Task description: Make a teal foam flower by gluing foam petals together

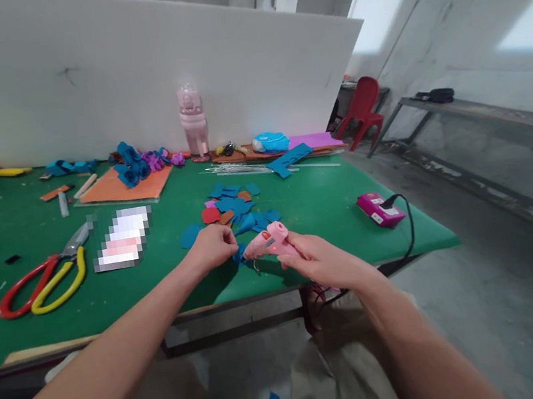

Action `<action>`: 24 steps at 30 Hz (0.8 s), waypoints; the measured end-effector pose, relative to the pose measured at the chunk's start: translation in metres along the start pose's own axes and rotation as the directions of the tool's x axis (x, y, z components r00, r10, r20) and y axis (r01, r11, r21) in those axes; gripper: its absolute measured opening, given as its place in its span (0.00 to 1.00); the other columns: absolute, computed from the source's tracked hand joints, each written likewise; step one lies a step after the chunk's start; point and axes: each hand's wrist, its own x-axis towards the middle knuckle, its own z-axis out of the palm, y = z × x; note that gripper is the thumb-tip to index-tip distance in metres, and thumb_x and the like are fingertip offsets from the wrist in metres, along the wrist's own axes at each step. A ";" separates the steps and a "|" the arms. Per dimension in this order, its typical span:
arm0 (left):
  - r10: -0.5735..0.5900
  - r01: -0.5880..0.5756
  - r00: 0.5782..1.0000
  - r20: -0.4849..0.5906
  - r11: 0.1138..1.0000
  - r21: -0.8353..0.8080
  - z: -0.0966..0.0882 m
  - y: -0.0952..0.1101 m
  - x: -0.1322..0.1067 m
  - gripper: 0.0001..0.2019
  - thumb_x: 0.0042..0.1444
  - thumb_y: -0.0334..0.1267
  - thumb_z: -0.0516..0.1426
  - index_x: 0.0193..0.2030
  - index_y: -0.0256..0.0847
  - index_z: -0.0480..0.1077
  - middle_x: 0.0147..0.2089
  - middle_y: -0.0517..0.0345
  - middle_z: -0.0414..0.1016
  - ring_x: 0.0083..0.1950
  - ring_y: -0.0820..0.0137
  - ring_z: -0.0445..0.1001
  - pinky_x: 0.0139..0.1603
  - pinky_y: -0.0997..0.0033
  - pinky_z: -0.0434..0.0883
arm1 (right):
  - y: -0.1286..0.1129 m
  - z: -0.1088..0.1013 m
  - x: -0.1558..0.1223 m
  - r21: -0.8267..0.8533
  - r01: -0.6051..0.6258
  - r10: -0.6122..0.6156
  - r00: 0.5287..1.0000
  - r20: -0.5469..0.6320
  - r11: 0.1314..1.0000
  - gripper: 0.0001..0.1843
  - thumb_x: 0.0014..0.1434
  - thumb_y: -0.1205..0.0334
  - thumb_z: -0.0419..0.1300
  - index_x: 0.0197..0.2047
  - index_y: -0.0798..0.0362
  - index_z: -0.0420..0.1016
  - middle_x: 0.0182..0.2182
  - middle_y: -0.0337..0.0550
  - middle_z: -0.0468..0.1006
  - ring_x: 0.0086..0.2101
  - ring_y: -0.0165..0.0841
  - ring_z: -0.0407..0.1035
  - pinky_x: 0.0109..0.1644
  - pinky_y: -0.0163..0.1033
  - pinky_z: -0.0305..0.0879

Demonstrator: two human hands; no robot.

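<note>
Near the green table's (319, 198) front edge, I see the right hand (320, 257) clasped round a pink glue gun (278, 236). Just left, the left hand's (210, 245) fingers pinch a blue piece (241, 254) by its nozzle.

Green tabletop (316, 191) with scissors (74, 246), blue scraps (234, 204), pink bottle (195, 130), power strip (374, 208).

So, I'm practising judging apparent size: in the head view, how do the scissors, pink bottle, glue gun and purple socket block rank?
1. Scissors
2. Pink bottle
3. Glue gun and purple socket block, unranked: they look alike, and the right hand covers part of the gun.
</note>
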 end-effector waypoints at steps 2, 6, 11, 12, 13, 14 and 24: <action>0.002 -0.002 1.000 -0.002 1.000 -0.003 0.000 0.000 0.000 0.03 0.39 0.32 0.55 0.18 0.38 0.66 0.19 0.61 0.66 0.25 0.72 0.64 0.25 0.73 0.57 | 0.000 0.000 0.000 -0.007 0.000 0.000 1.000 -0.002 1.000 0.12 0.59 0.61 0.50 0.44 0.56 0.65 0.37 0.45 0.73 0.35 0.33 0.65 0.36 0.35 0.57; -0.003 0.003 1.000 -0.003 1.000 -0.003 0.000 0.000 0.000 0.03 0.39 0.32 0.55 0.18 0.38 0.66 0.19 0.61 0.66 0.25 0.72 0.64 0.26 0.73 0.57 | 0.001 0.000 0.001 -0.024 -0.001 0.001 1.000 -0.002 1.000 0.12 0.59 0.61 0.50 0.44 0.56 0.65 0.38 0.46 0.73 0.35 0.33 0.65 0.36 0.35 0.57; 0.001 -0.001 1.000 -0.006 1.000 -0.001 -0.001 0.001 -0.001 0.03 0.39 0.32 0.55 0.18 0.38 0.66 0.19 0.62 0.65 0.24 0.73 0.64 0.25 0.74 0.57 | 0.001 0.000 0.000 -0.016 0.009 -0.009 1.000 -0.005 1.000 0.12 0.58 0.61 0.51 0.45 0.56 0.65 0.39 0.46 0.73 0.35 0.33 0.66 0.37 0.35 0.57; 0.002 -0.002 1.000 -0.006 1.000 -0.003 -0.001 0.001 -0.001 0.04 0.39 0.32 0.55 0.18 0.38 0.66 0.19 0.62 0.65 0.24 0.73 0.64 0.25 0.74 0.57 | 0.002 0.000 0.000 -0.014 0.008 -0.008 1.000 -0.007 1.000 0.12 0.58 0.62 0.51 0.45 0.56 0.65 0.39 0.45 0.74 0.35 0.33 0.66 0.37 0.35 0.57; 0.002 -0.002 1.000 -0.006 1.000 -0.006 0.000 0.001 -0.001 0.04 0.39 0.32 0.55 0.18 0.38 0.65 0.18 0.62 0.65 0.24 0.73 0.64 0.25 0.74 0.57 | 0.002 0.000 0.000 -0.013 0.007 -0.007 1.000 -0.009 1.000 0.12 0.58 0.62 0.51 0.44 0.56 0.65 0.39 0.45 0.74 0.35 0.33 0.66 0.38 0.35 0.57; 0.002 -0.002 1.000 -0.006 1.000 -0.008 0.000 0.001 -0.001 0.04 0.39 0.32 0.55 0.18 0.38 0.66 0.18 0.62 0.66 0.24 0.73 0.64 0.25 0.74 0.57 | 0.001 0.000 0.000 -0.011 0.007 -0.007 1.000 -0.008 1.000 0.11 0.58 0.62 0.51 0.44 0.55 0.65 0.39 0.45 0.74 0.35 0.33 0.66 0.38 0.35 0.57; -0.008 0.008 1.000 0.000 1.000 0.001 0.000 -0.001 0.001 0.04 0.39 0.32 0.55 0.18 0.38 0.66 0.19 0.62 0.66 0.25 0.73 0.65 0.24 0.75 0.57 | 0.001 -0.002 -0.001 -0.006 0.005 -0.005 1.000 0.001 1.000 0.13 0.59 0.61 0.50 0.47 0.55 0.64 0.41 0.46 0.73 0.37 0.35 0.66 0.40 0.36 0.58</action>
